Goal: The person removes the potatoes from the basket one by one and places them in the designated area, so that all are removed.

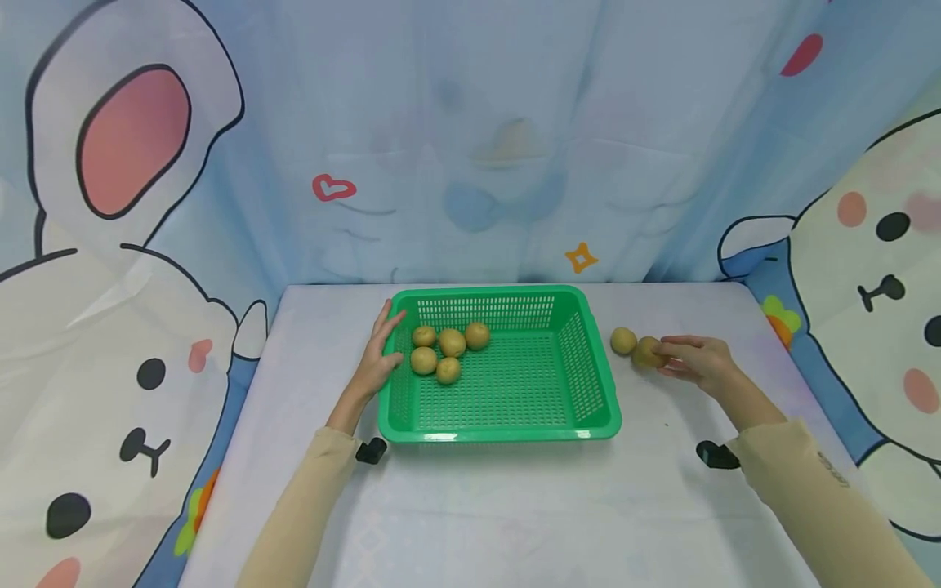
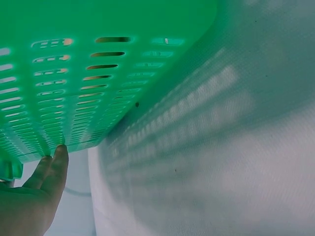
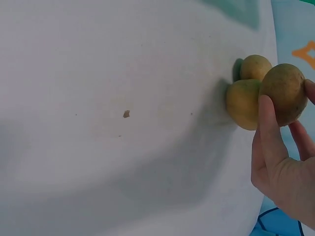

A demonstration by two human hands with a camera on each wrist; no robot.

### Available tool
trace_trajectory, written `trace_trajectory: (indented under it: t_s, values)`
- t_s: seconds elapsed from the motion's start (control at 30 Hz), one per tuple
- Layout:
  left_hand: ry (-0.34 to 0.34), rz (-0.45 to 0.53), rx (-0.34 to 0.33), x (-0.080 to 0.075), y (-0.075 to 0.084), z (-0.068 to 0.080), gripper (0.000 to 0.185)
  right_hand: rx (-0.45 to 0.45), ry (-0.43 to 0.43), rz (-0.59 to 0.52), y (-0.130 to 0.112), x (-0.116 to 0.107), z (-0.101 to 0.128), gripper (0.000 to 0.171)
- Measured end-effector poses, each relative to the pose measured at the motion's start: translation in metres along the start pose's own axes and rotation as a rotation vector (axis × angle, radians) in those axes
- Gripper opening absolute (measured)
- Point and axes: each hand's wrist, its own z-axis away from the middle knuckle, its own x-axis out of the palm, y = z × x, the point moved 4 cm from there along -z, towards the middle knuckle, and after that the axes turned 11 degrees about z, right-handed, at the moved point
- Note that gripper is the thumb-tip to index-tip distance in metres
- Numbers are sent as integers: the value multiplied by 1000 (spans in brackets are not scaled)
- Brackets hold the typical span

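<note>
A green slotted basket [image 1: 597, 384] stands mid-table with several small potatoes [image 1: 447, 353] bunched in its far left corner. My left hand [image 1: 381, 349] lies flat against the basket's left wall, fingers straight; in the left wrist view the fingertips [image 2: 55, 164] touch the slotted wall [image 2: 74, 73]. To the right of the basket, my right hand [image 1: 675, 357] pinches a potato [image 3: 285, 88] between thumb [image 3: 266, 132] and fingers, just above the cloth. Two more potatoes [image 3: 242, 104] [image 3: 254, 66] lie right beside it; the head view shows one of them [image 1: 622, 340].
The table [image 1: 500, 506] is covered with a white cloth, its edges at left and right. Cartoon-printed curtains [image 1: 470, 147] close in the back and sides. Black wrist mounts [image 1: 371, 450] [image 1: 715, 455] sit at both sleeves.
</note>
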Motion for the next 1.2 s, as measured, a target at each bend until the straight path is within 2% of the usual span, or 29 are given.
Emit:
trace_trajectory:
  t_s: [0.13, 0.37, 0.57, 0.63, 0.8, 0.93, 1.2]
  values:
    - [0, -3, 9, 0, 0, 0, 78, 2, -23, 6, 4, 1, 1, 30]
    - [-1, -1, 17, 0, 1, 1, 78, -27, -35, 32, 11, -1, 8, 38]
    - [-8, 3, 27, 1, 1, 0, 77, -67, -67, 1, 19, -2, 16, 22]
    - [-6, 5, 24, 0, 1, 0, 77, -77, -59, 22, 22, -2, 18, 28]
    - [1, 11, 18, -2, 1, 0, 78, -90, -20, 76, 26, 3, 16, 56]
    - [1, 15, 16, -2, 2, 0, 78, -69, 29, 26, 25, 9, 12, 58]
    - [-11, 15, 24, 0, 3, 1, 78, -91, 130, -218, 12, 20, 4, 38]
